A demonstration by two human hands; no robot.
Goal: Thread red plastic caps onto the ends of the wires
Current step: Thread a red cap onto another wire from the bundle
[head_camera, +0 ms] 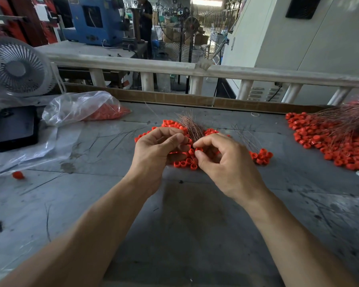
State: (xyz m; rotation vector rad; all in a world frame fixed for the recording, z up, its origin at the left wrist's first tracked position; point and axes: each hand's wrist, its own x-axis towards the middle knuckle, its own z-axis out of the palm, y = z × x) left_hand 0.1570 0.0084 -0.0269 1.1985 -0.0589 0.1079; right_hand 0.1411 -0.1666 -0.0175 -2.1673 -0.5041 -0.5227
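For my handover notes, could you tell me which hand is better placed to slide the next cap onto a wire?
Probably the right hand: it already pinches a red cap at its fingertips, beside the wire bundle that the left hand grips.

No text, label, brand, number or sign can be read in this view. Some small markings are seen on the blue machine [95, 19] at the back, but they are too blurred to be read. A pale patch is seen on the red structure [43, 12] at the far left, and no letters can be made out on it. Nothing legible is found on the black case [16, 128] on the table [112, 204].
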